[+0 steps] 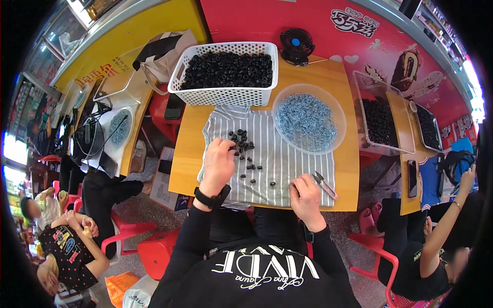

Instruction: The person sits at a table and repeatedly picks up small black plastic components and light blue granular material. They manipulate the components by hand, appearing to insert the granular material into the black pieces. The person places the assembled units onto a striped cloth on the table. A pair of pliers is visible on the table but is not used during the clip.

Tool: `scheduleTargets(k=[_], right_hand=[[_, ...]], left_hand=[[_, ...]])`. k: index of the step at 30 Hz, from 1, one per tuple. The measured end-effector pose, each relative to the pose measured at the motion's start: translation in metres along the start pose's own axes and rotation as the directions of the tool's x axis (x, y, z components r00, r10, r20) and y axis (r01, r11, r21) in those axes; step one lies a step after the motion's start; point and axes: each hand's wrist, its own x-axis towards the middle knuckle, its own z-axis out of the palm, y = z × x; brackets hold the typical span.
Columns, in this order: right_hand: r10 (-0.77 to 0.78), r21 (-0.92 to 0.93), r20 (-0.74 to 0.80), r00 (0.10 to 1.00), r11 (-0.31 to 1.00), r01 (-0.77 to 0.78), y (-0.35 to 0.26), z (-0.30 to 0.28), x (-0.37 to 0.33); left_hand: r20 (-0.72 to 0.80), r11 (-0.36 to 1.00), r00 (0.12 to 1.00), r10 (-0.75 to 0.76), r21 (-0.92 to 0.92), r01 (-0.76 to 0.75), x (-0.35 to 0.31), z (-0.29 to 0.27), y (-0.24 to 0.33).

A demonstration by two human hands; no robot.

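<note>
My left hand [220, 160] is over a striped grey cloth [287, 174], fingers closed at the edge of a loose cluster of small black parts [242, 137]. A dark piece shows at its fingertips. Several more black parts lie scattered from the cluster toward my right hand, one lone black part [272, 184] among them. My right hand [306, 195] rests low on the cloth with fingers curled in; whatever they may hold is hidden. Beside it lie thread snips [325, 186] with pinkish handles, not held.
At the table's back stands a white perforated basket [226, 96] full of black parts. A round clear tub [340, 133] of small bluish pieces sits right of it, partly on the cloth. Behind is a black fan [297, 46]. Other people sit at side tables, with red chairs [380, 251] about.
</note>
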Motion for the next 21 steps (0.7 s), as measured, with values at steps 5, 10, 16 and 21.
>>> scheduleTargets(k=[5, 10, 16, 21], right_hand=[[0.031, 0.075, 0.025, 0.999, 0.997, -0.033, -0.002, -0.002, -0.004], [0.117, 0.411, 0.044, 0.992, 0.903, -0.125, -0.035, -0.011, 0.005], [0.084, 0.502, 0.006, 0.996, 0.862, -0.076, -0.062, -0.014, 0.012], [0.089, 0.510, 0.015, 0.996, 0.856, -0.084, -0.066, -0.010, 0.010]], left_hand=[[0.483, 0.266, 0.873, -0.060, -0.836, 0.481, -0.018, -0.020, 0.031], [0.655, -0.244, 0.751, 0.089, -0.717, 0.654, -0.055, 0.002, 0.049], [0.710, -0.309, 0.699, 0.091, -0.647, 0.697, -0.074, 0.019, 0.053], [0.714, -0.366, 0.688, 0.131, -0.610, 0.702, -0.081, 0.024, 0.050]])
